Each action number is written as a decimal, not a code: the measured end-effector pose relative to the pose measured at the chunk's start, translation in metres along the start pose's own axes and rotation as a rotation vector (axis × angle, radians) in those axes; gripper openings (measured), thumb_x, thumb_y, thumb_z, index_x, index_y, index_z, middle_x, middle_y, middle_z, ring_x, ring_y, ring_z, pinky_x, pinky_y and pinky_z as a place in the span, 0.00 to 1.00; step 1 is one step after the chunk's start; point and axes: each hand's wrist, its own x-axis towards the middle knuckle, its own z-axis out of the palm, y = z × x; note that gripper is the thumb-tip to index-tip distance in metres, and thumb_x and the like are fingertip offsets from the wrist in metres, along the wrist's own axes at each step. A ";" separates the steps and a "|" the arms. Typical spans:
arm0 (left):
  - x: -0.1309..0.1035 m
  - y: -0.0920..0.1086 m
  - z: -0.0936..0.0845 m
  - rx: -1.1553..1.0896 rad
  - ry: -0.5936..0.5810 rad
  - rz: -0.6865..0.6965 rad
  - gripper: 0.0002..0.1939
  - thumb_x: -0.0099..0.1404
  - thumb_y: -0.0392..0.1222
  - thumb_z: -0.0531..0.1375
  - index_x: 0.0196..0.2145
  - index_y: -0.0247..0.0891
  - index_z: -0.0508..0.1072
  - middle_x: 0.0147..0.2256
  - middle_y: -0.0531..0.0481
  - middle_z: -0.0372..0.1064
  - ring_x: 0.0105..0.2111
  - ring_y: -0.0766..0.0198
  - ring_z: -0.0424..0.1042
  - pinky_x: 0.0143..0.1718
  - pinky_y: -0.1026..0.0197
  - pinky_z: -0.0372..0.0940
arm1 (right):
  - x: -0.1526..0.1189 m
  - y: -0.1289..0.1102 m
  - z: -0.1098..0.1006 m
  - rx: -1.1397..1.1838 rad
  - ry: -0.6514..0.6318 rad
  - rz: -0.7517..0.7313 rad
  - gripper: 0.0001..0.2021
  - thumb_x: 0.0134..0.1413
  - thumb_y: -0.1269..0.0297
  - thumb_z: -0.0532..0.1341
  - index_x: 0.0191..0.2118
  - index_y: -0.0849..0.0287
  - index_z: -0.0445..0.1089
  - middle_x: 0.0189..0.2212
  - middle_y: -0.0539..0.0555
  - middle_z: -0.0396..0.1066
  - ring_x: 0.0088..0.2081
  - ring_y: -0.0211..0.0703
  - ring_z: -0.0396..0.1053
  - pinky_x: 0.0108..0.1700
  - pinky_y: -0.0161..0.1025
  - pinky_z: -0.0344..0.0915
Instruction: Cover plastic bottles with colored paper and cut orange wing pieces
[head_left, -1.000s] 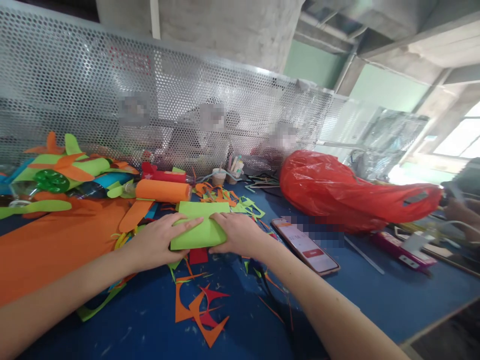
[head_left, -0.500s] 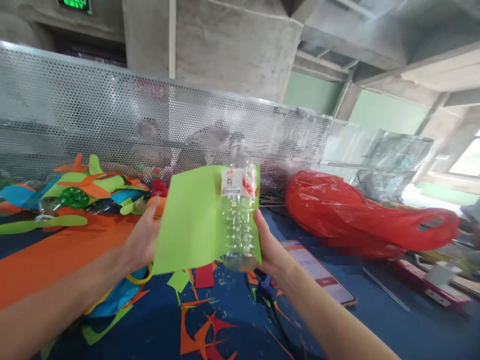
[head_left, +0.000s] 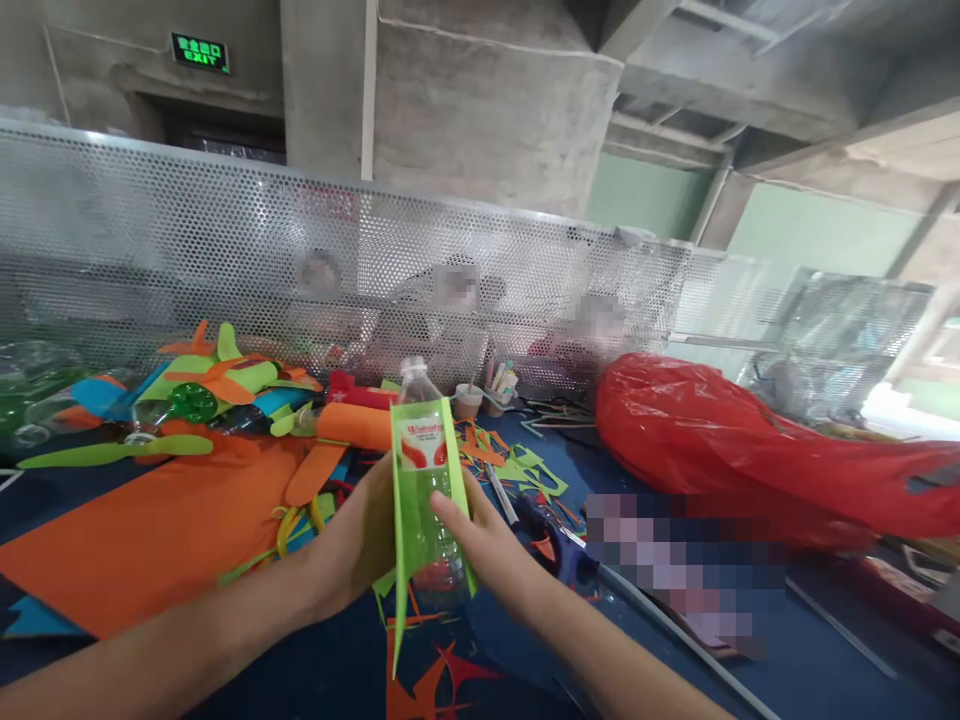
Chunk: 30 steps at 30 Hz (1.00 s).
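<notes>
A clear plastic bottle [head_left: 424,520] with a red and white label stands upright between my hands, just above the table. Bright green paper [head_left: 401,570] curves around its back and sides, with one edge jutting toward me at the left. My left hand [head_left: 367,535] grips the paper from the left, its fingertips hidden behind the sheet. On the other side my right hand [head_left: 487,540] is closed around bottle and paper, thumb pressed on the front. Orange and red paper scraps [head_left: 427,685] lie beneath.
Orange card [head_left: 165,530] covers the left of the blue table [head_left: 525,660]. Behind it are paper-winged bottles [head_left: 217,380]. Dark blue scissors [head_left: 559,540] lie at right, near a pixelated phone [head_left: 667,580]. A red plastic bag [head_left: 712,430] stands farther back, before a perforated metal screen [head_left: 225,250].
The green sheet has gone from spread out left of the bottle to folded around it. My left hand has moved right, toward the bottle, which has turned and come lower.
</notes>
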 end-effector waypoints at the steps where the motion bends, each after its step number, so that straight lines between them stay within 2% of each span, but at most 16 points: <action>1: 0.001 -0.003 0.002 0.004 0.004 -0.015 0.35 0.65 0.63 0.61 0.62 0.40 0.68 0.58 0.42 0.73 0.64 0.44 0.63 0.66 0.44 0.56 | 0.000 0.003 0.002 -0.024 0.007 -0.020 0.36 0.51 0.44 0.69 0.63 0.51 0.63 0.53 0.58 0.75 0.54 0.54 0.74 0.57 0.50 0.70; 3: 0.003 -0.009 0.003 0.012 0.055 -0.038 0.39 0.68 0.64 0.58 0.68 0.42 0.58 0.63 0.42 0.66 0.67 0.47 0.58 0.68 0.45 0.52 | 0.000 0.008 0.007 -0.068 0.012 -0.063 0.42 0.52 0.45 0.68 0.68 0.50 0.54 0.56 0.58 0.73 0.54 0.53 0.74 0.56 0.50 0.71; 6: 0.005 -0.017 0.001 0.008 0.137 -0.017 0.39 0.72 0.62 0.54 0.72 0.47 0.45 0.69 0.45 0.57 0.69 0.52 0.53 0.69 0.47 0.50 | 0.000 0.012 0.012 -0.100 0.009 -0.145 0.48 0.54 0.45 0.66 0.73 0.50 0.41 0.61 0.58 0.68 0.58 0.51 0.70 0.61 0.49 0.67; 9: 0.003 -0.020 -0.001 0.030 0.191 -0.012 0.41 0.72 0.61 0.55 0.73 0.53 0.39 0.71 0.48 0.52 0.70 0.53 0.52 0.69 0.47 0.50 | -0.002 0.011 0.017 -0.082 -0.013 -0.186 0.51 0.57 0.43 0.63 0.75 0.50 0.31 0.65 0.59 0.64 0.62 0.50 0.67 0.65 0.50 0.61; 11: 0.001 -0.019 0.000 0.059 0.230 -0.002 0.43 0.70 0.62 0.57 0.73 0.55 0.38 0.71 0.49 0.52 0.69 0.52 0.54 0.69 0.47 0.51 | -0.003 0.010 0.019 -0.083 -0.033 -0.200 0.53 0.58 0.41 0.62 0.75 0.50 0.27 0.67 0.60 0.61 0.64 0.50 0.64 0.67 0.52 0.58; 13: 0.000 -0.017 0.002 0.076 0.249 0.013 0.45 0.68 0.63 0.59 0.73 0.55 0.40 0.70 0.48 0.53 0.68 0.52 0.56 0.68 0.47 0.53 | -0.005 0.010 0.020 -0.114 -0.030 -0.203 0.52 0.58 0.37 0.60 0.75 0.50 0.27 0.69 0.59 0.57 0.68 0.50 0.57 0.70 0.52 0.51; 16: 0.001 -0.017 0.004 0.066 0.266 -0.003 0.44 0.68 0.64 0.59 0.73 0.52 0.42 0.69 0.47 0.57 0.66 0.52 0.60 0.67 0.49 0.57 | -0.005 0.012 0.020 -0.119 0.028 -0.140 0.48 0.60 0.31 0.51 0.75 0.50 0.33 0.74 0.54 0.43 0.74 0.46 0.41 0.73 0.50 0.37; 19: 0.002 -0.019 0.001 0.049 0.278 -0.030 0.42 0.69 0.64 0.57 0.73 0.49 0.45 0.66 0.44 0.62 0.64 0.52 0.64 0.65 0.50 0.60 | -0.003 0.012 0.020 0.000 0.049 -0.077 0.47 0.59 0.28 0.47 0.75 0.50 0.40 0.75 0.50 0.38 0.75 0.44 0.33 0.74 0.49 0.34; 21: 0.003 -0.019 -0.003 0.048 0.270 -0.046 0.41 0.70 0.64 0.56 0.72 0.49 0.48 0.64 0.43 0.65 0.62 0.52 0.67 0.64 0.50 0.61 | -0.002 0.010 0.019 0.036 0.016 -0.051 0.47 0.57 0.28 0.50 0.74 0.50 0.42 0.74 0.50 0.41 0.75 0.45 0.34 0.73 0.48 0.35; 27: 0.004 -0.017 -0.012 0.043 0.152 -0.110 0.40 0.68 0.69 0.54 0.69 0.45 0.58 0.61 0.42 0.69 0.63 0.50 0.65 0.64 0.48 0.60 | -0.002 0.005 0.012 -0.189 0.009 -0.049 0.44 0.60 0.32 0.52 0.74 0.46 0.43 0.74 0.48 0.43 0.74 0.42 0.34 0.74 0.46 0.30; 30: 0.005 -0.017 -0.013 0.063 0.150 -0.107 0.43 0.66 0.70 0.56 0.70 0.47 0.55 0.63 0.42 0.67 0.64 0.50 0.64 0.64 0.47 0.59 | -0.002 0.007 0.013 -0.158 0.000 -0.073 0.46 0.59 0.32 0.54 0.75 0.47 0.37 0.73 0.52 0.47 0.72 0.46 0.46 0.73 0.49 0.42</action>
